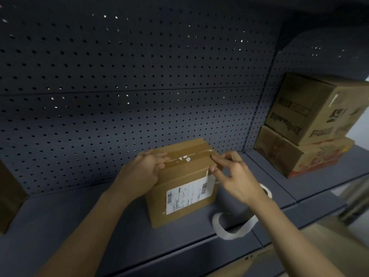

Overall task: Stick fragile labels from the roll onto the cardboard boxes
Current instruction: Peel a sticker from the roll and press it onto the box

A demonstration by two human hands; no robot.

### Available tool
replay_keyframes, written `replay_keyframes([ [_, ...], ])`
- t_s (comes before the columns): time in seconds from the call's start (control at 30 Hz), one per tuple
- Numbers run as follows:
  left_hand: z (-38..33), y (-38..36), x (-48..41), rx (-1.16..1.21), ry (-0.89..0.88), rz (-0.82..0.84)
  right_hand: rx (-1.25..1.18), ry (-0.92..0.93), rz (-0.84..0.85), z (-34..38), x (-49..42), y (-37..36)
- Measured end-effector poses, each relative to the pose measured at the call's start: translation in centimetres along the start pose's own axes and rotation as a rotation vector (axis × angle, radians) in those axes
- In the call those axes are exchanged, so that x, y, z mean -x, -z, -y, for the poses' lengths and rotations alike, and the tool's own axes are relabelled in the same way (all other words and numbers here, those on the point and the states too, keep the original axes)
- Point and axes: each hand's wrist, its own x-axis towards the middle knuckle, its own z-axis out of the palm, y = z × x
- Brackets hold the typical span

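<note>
Pegboard back wall [139,66]: dark, perforated, seen rising behind everything on the shelf.
Shelf [79,220]: dark metal, everything in play is carried here; its front edge is seen running below the forearms.
Stacked cartons [307,124]: two printed cartons, one upon the other, parked toward the shelf's right end, well apart from the action.
Cardboard box [183,182]: set near the middle of the shelf close to the back wall, taped along the top, a white shipping label [189,194] shown on its front face.
Left hand [141,172]: laid over the box's top left edge, fingers curled onto the tape seam; the box is judged to be steadied by it.
Right hand [233,174]: held at the box's top right corner, thumb and forefinger pinched together, seemingly on a pale strip; what is pinched cannot be told for certain.
Label roll [266,191]: mostly hidden behind the right wrist, just right of the box.
Backing strip [231,226]: looped loosely toward the shelf's front edge.
Key relation: the roll lies right of the box, so the right hand is the nearer; the bare top lies between both hands.
</note>
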Motion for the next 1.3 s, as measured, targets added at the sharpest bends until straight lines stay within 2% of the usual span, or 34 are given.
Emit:
replay_keyframes([
  [0.27,1.5,-0.2,-2.7,0.120,-0.044,-0.030,0.054,0.057,-0.118,0.2,2.1,-0.5],
  [0.47,1.4,-0.1,-2.3,0.096,-0.047,-0.029,0.024,0.034,-0.128,0.5,2.6,-0.5],
  [0.6,-0.7,0.3,-1.0,0.053,-0.128,-0.196,-0.089,0.017,-0.168,0.5,3.1,0.1],
  [0.73,-5.4,0.4,0.2,0.175,-0.266,-0.321,-0.105,-0.058,-0.273,-1.1,4.0,1.4],
  [0.83,-8.8,-1.4,0.7,0.289,-0.313,-0.250,-0.096,-0.146,-0.321,-3.2,5.2,2.4],
  [0.97,-12.8,-5.2,0.8,0.372,-0.345,-0.041,-0.053,-0.258,-0.377,-6.6,7.4,3.2],
  [1.13,-15.8,-11.0,0.4,0.263,-0.321,0.160,-0.014,-0.377,-0.376,-9.9,10.0,2.9],
  [1.3,-17.4,-15.8,-0.8,0.144,-0.223,0.211,-0.035,-0.445,-0.376,-11.9,11.6,2.1],
])
